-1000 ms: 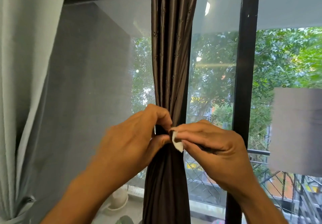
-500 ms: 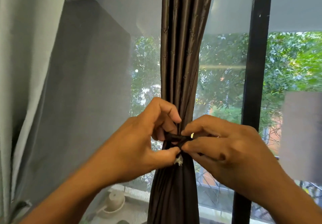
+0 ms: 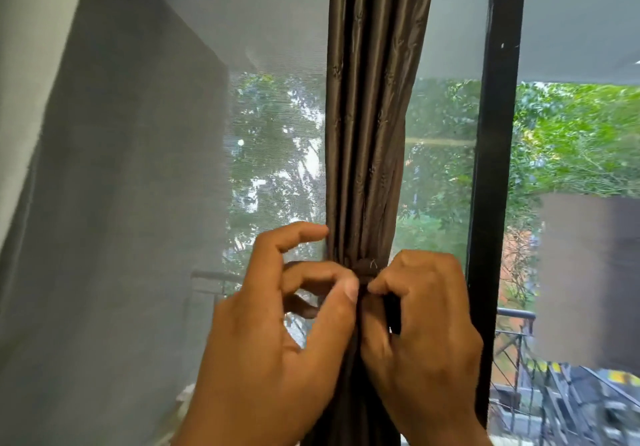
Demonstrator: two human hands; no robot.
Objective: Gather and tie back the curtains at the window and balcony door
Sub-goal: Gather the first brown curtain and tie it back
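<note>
A glossy dark brown satin curtain (image 3: 370,126), stitched with small faint motifs, hangs gathered into a narrow column of vertical folds in the middle of the view, in front of a glass pane and just left of a black upright window frame bar (image 3: 491,168). Low on the column a matching brown fabric tie-back band (image 3: 365,270) cinches the folds into a waist (a few loose pale threads stick out of its knot). The left hand (image 3: 277,338) comes in from below, its thumb and a curled finger pressed together in a pinch on the band at the curtain's left edge, while its forefinger lifts free above with the tip just touching the folds. The right hand (image 3: 426,327) meets it from the other side, fingers curled and closed on the band end right beside the left thumb, knuckles toward the camera. To the far left hangs a pale grey-green curtain (image 3: 31,47), with a fine grey mesh screen (image 3: 138,168) behind it. Through the glass show green leafy trees (image 3: 581,140) and a dark metal balcony railing (image 3: 516,314).
</note>
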